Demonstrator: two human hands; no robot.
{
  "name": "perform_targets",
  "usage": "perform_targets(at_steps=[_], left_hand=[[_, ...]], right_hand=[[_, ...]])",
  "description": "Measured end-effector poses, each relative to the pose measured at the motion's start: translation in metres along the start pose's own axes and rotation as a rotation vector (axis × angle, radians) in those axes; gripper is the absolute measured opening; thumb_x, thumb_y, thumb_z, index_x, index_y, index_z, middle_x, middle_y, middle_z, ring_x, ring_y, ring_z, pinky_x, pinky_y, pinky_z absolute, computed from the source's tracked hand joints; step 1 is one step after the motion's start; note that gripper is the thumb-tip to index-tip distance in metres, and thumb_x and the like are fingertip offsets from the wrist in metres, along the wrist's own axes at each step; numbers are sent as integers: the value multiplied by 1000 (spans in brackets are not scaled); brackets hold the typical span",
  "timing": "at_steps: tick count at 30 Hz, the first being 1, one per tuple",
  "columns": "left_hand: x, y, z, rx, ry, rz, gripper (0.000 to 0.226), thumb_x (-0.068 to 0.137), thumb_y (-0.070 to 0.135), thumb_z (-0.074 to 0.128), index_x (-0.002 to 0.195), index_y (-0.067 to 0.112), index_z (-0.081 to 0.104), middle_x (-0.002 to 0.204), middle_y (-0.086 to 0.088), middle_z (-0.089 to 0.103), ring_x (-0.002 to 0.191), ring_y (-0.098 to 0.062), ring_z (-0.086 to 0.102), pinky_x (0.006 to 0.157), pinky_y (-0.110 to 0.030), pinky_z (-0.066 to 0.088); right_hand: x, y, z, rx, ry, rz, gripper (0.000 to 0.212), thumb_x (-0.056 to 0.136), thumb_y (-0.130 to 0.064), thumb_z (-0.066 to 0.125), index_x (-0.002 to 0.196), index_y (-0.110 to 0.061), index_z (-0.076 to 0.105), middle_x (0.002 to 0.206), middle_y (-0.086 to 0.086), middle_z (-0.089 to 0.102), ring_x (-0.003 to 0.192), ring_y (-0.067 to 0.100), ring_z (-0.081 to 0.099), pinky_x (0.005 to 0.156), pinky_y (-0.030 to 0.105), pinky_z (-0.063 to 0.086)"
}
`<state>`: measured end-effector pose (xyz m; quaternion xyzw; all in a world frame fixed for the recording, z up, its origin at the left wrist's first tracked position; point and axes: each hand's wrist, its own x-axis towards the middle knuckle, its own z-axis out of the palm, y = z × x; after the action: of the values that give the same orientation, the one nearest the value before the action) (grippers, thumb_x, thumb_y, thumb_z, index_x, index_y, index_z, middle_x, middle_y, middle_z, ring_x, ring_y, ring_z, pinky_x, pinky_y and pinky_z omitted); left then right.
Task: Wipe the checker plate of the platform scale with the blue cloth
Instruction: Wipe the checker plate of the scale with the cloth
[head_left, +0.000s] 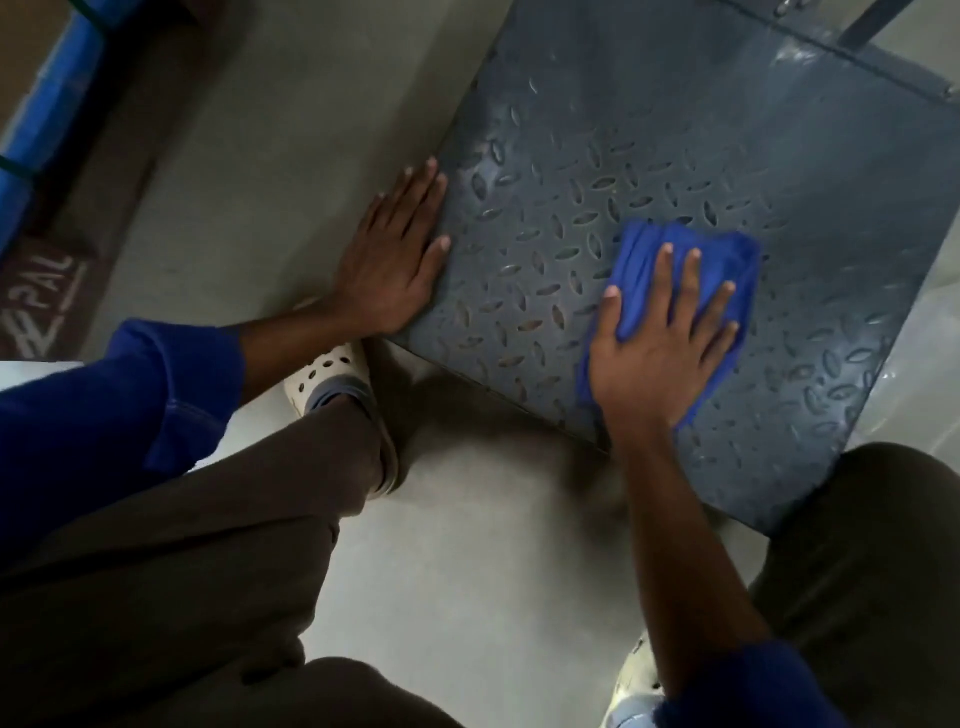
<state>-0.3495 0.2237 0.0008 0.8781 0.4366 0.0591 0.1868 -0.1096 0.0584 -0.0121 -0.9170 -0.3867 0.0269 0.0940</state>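
Two bare hands lie flat on the work. The right hand (660, 353) presses palm-down on the blue cloth (691, 280), its fingers (691, 280) spread wide and straight with the thumb out to the side; nothing is gripped, the cloth is simply pinned beneath the palm. That cloth is a soft, bunched fabric with folds showing beyond the fingertips, and it sits on the near middle of the checker plate (571, 171). The left hand (395, 260) rests open at the plate's left edge, fingers together and extended, thumb lying on the metal; the palm seems to straddle the edge and the floor (467, 545), though the dim light makes that hard to confirm. The plate is dark grey metal, square-cornered, embossed with raised lozenge-shaped treads in alternating directions, glossy toward the far side. The floor is smooth and pale. A perforated white clog (332, 379) stands just beside the plate's near-left corner.
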Motion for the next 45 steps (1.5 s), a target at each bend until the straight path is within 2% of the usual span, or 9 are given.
perform_targets(at_steps=[4, 9, 14, 17, 21, 32, 36, 42, 45], left_hand=[[8, -15, -5, -311, 21, 16, 53, 117, 26, 34, 166, 7, 30, 176, -11, 20, 164, -24, 18, 132, -24, 5], [-5, -29, -12, -594, 80, -187, 47, 117, 38, 31, 158, 24, 48, 172, 1, 35, 158, -7, 31, 132, -29, 19], [-20, -37, -1, -643, 110, -305, 49, 114, 46, 33, 158, 26, 45, 168, -4, 41, 159, -19, 34, 133, -48, 23], [-24, -40, -3, -335, 97, -315, 65, 113, 47, 25, 162, 8, 39, 170, -13, 37, 160, -27, 30, 132, -52, 22], [-39, -35, -4, -34, 26, -160, 66, 113, 44, 20, 168, 9, 23, 176, -11, 20, 165, -27, 15, 133, -44, 10], [-122, -27, -11, 192, -58, 155, 61, 114, 37, 30, 170, 13, 22, 178, -5, 16, 166, -29, 9, 131, -55, 19], [-146, -31, -14, 240, 3, 140, 55, 114, 30, 33, 166, 14, 34, 174, -4, 29, 163, -35, 19, 126, -58, 28], [-149, -34, -20, 370, 12, 176, 63, 93, 20, 59, 156, 17, 54, 166, -2, 45, 155, -39, 39, 122, -55, 34], [-151, -28, -17, 341, 37, 121, 65, 84, 13, 60, 150, 15, 61, 161, -2, 53, 147, -41, 48, 116, -54, 41]], right_hand=[[-10, -25, 2, -14, -70, -259, 64, 109, -61, 25, 167, -36, 13, 176, -7, 11, 163, 33, 6, 129, 58, 14], [-41, -76, 7, 54, -192, -847, 59, 110, -52, 33, 165, -36, 24, 175, -8, 18, 163, 28, 3, 129, 56, 12], [-13, -133, 21, 73, -173, -875, 61, 106, -56, 34, 164, -36, 29, 173, -8, 25, 163, 29, 11, 128, 56, 14], [18, -149, 27, 86, -165, -833, 63, 105, -59, 32, 164, -37, 26, 174, -8, 22, 162, 29, 13, 128, 58, 14], [61, -162, 31, 87, -153, -756, 65, 104, -65, 27, 164, -39, 24, 174, -9, 21, 162, 31, 12, 129, 58, 12], [77, -163, 16, 104, -233, -704, 67, 105, -67, 21, 166, -40, 17, 175, -9, 15, 163, 33, 6, 131, 57, 7], [56, -120, 8, 48, -264, -989, 65, 108, -66, 24, 166, -38, 18, 175, -9, 18, 163, 29, 8, 131, 55, 12], [74, -121, 8, 30, -201, -655, 68, 105, -68, 24, 166, -40, 16, 175, -10, 16, 163, 31, 7, 130, 56, 11], [62, -158, 15, 50, -219, -660, 68, 104, -68, 22, 166, -40, 14, 176, -7, 13, 163, 35, 3, 130, 59, 6]])
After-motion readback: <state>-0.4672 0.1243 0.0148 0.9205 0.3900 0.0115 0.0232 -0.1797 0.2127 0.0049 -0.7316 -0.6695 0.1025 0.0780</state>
